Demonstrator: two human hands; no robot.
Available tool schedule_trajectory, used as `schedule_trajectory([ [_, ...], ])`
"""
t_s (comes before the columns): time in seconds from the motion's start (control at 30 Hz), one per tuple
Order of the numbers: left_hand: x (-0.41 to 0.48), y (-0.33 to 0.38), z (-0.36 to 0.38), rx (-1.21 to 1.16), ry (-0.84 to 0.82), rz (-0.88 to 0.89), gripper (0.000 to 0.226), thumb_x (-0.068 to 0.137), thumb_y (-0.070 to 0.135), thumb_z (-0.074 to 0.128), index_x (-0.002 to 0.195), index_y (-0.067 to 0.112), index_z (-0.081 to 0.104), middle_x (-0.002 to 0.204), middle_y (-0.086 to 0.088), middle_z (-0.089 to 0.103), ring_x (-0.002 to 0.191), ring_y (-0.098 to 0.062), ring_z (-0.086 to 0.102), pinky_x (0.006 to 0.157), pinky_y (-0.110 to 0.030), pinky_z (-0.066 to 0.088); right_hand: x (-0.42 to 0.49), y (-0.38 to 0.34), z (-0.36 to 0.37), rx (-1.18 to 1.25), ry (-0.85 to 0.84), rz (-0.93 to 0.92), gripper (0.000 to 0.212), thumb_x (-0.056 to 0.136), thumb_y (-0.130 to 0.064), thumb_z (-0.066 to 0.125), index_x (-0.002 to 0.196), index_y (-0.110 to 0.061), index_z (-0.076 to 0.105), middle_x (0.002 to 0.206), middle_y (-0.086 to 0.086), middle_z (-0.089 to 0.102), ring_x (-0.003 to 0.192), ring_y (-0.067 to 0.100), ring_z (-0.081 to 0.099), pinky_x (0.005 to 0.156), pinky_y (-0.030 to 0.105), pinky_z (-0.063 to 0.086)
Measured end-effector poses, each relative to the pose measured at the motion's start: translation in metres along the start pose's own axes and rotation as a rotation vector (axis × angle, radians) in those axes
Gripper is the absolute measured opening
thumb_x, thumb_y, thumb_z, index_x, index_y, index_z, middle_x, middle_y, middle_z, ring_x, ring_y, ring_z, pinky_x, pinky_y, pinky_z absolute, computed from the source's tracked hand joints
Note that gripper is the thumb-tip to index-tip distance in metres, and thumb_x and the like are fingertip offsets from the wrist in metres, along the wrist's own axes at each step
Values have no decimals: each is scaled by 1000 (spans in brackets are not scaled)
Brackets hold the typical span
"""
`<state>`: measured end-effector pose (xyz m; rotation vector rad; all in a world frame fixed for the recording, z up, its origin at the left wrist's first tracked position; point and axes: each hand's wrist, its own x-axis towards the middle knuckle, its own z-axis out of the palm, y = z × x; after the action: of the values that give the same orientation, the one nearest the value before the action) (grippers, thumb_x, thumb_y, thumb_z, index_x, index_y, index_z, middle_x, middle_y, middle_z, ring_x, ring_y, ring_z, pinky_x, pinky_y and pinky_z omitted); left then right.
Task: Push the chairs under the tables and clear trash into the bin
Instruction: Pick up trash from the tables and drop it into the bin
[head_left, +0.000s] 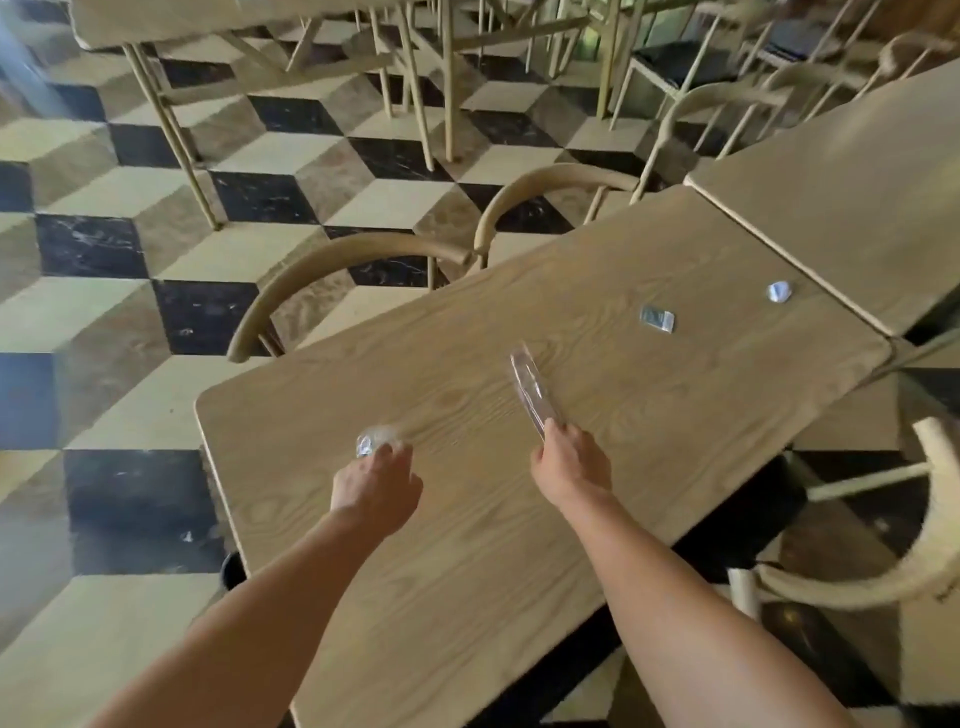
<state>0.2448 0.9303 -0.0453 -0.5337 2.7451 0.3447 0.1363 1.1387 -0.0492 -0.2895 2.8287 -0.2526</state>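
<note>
Both arms out over the table; left hand curled down on a crumpled clear wrapper near the table's left edge, fingers closed round it; right hand pinching the near end of a long clear plastic sleeve, rest of it sticking out over the wood; further along, small grey packet lying flat, then a round foil lid by the far end; two chairs tucked in on the left side, another chair on the right, pulled out; no bin in sight.
</note>
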Motion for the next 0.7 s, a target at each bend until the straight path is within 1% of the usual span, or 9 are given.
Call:
schedule_trajectory([
  [0.13,34,-13,4,28,56,-13,29,97,36,50,119,17,51,120,-8,55,110,-31,55,76,-41,49,29,15,20,45,4,65,27,95,-28,54,117,-12,55,121,11,58,117,34,51,87,40,46],
  [0.27,61,-27,10,22,84,-98,36,95,38,56,126,22,48,124,-9,44,115,-34,44,78,-47,51,47,22,46,35,3,110,29,95,-30,55,120,-15,53,126,10,53,120,34,46,90,41,45],
  [0.37,72,-37,22,-24,4,-134,44,94,39,58,134,26,44,130,-10,38,120,-37,38,80,-46,51,55,29,66,17,-22,127,38,95,-33,57,130,-19,51,132,8,48,124,33,43,98,43,44],
  [0.43,72,-43,33,-64,-80,-133,51,96,36,57,143,30,38,136,-10,36,124,-39,37,84,-44,50,53,32,80,25,11,119,36,92,-29,62,126,-21,54,127,8,51,121,34,46,100,43,43],
  [0.5,68,-50,43,-102,-107,-123,52,97,34,55,145,30,35,137,-10,39,124,-38,40,83,-42,47,48,32,92,37,72,98,29,86,-21,68,114,-18,60,113,9,54,109,35,52,93,43,46],
  [0.57,61,-55,50,-148,-90,-104,50,97,35,55,143,25,37,134,-11,42,121,-38,45,85,-43,47,38,27,100,47,95,93,26,81,-14,73,104,-16,61,103,11,55,97,37,56,82,43,49],
  [0.63,52,-59,56,-178,-94,-78,51,97,35,58,141,21,39,133,-11,42,119,-37,48,88,-43,49,27,21,105,41,119,74,25,76,-11,74,97,-15,61,95,11,54,88,38,56,75,43,50],
  [0.7,43,-63,62,-192,-118,-57,49,96,31,60,139,18,41,132,-8,39,116,-34,50,90,-41,50,18,15,111,59,150,59,22,75,-9,75,92,-15,64,90,10,54,82,38,55,71,42,49],
])
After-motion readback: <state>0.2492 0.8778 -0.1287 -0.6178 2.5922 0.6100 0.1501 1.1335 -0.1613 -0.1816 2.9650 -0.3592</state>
